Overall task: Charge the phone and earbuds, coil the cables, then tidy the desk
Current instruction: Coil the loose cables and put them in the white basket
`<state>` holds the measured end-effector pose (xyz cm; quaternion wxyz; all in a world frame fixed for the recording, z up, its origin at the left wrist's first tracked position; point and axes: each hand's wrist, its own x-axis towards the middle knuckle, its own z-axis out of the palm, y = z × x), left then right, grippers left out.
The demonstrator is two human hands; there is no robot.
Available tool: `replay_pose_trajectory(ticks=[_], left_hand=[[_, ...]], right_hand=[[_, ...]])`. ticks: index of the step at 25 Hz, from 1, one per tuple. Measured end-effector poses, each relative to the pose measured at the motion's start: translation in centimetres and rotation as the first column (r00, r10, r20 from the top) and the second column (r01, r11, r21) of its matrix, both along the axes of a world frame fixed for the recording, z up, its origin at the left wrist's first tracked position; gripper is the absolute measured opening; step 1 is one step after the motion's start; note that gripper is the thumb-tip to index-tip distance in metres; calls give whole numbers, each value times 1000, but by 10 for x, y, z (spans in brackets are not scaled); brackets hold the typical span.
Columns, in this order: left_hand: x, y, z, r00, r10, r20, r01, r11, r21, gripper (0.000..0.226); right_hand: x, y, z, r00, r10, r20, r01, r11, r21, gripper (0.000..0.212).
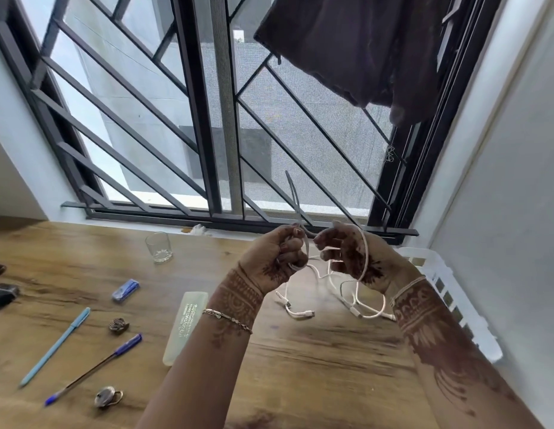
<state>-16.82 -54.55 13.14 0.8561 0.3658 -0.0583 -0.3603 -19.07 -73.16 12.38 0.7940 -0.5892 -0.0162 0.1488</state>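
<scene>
Head view: my left hand curls around a thin white charging cable; my right hand pinches its loop; both hover above the brown wooden desk; the cable's loose ends lie on the desk beneath.

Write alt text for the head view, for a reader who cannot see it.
The left hand grips loops of a white cable above a wooden desk while the right hand pinches a strand. A glass and a white basket sit nearby.

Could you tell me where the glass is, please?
In the head view, the glass stands on the desk by the window, left of the left hand.
</scene>
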Motion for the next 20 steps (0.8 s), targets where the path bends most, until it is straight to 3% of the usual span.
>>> replay_pose_trajectory(ticks=[3,5,8,10,12,14,15,16,17,20], left_hand=[[2,1,0,998,70,2,-70,996,50,32],[3,4,1,996,91,-14,-90,995,46,33],[5,5,4,992,123,-25,-122,992,29,31],[6,5,6,989,145,-28,-144,989,30,31],[5,2,7,988,154,-23,-153,987,43,31],[2,-2,7,988,152,-15,-150,987,62,31],[0,-4,8,989,150,-6,-149,986,75,31],[-1,-7,9,989,150,7,-150,985,90,31],[-2,-9,9,988,152,20,-153,983,105,31],[-3,-17,11,989,141,41,-145,980,134,31]], right_hand=[[-2,1,3,994,-25,-104,28,999,29,28],[-2,-1,3,984,-100,-145,102,995,7,44],[-2,-4,8,971,-239,-18,220,917,-332,68],[-2,-4,15,938,-291,187,344,730,-591,54],[-1,0,20,879,-283,383,476,478,-738,36],[-2,10,22,795,-148,589,607,166,-777,37],[-3,16,23,742,-59,668,670,85,-737,39],[-3,22,23,705,-7,709,706,91,-702,39],[-3,28,24,712,-8,702,690,189,-699,37],[-2,43,26,875,-114,470,433,617,-657,33]])
